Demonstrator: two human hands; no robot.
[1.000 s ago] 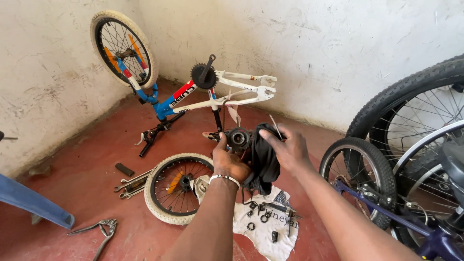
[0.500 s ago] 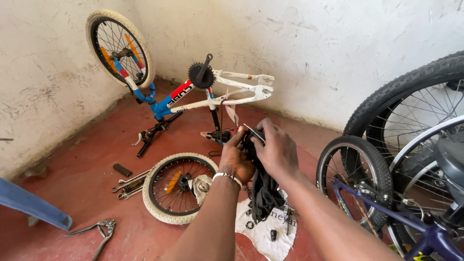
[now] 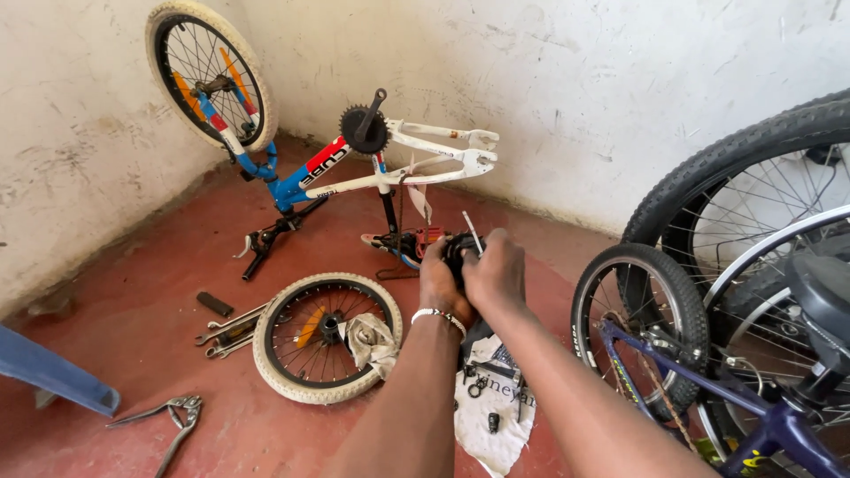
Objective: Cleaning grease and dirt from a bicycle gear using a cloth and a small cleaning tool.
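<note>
1. Large black bicycle tyre [image 3: 708,177], right edge: standing upright against the wall, with a purple-framed bicycle [image 3: 699,381] and its small front wheel [image 3: 642,323] parked in front of it, just beside your right arm.

2. Child's bicycle frame [image 3: 354,173], blue, red and white: resting upside down on saddle and handlebars by the wall, so its rear dropouts are sitting free; the cream-tyred front wheel [image 3: 211,75] is pointing up in the corner.

3. Loose cream-tyred wheel [image 3: 326,336]: lying flat on the red floor, a crumpled rag [image 3: 372,341] draped on its rim.

4. White cloth [image 3: 496,407], spread below your hands: keeping small black parts [image 3: 478,387] off the floor and together.

5. Spanners [image 3: 232,329] beside the wheel and pliers [image 3: 173,420] nearer you: lying flat within reach.

6. Dark hub part [image 3: 459,248] with a thin rod sticking up: you are holding it above the cloth. Your left hand [image 3: 440,283] is cupping it from the side; your right hand [image 3: 496,270] is closing over its top. Both are gripping it, fingers wrapped, so most of it is hidden.
</note>
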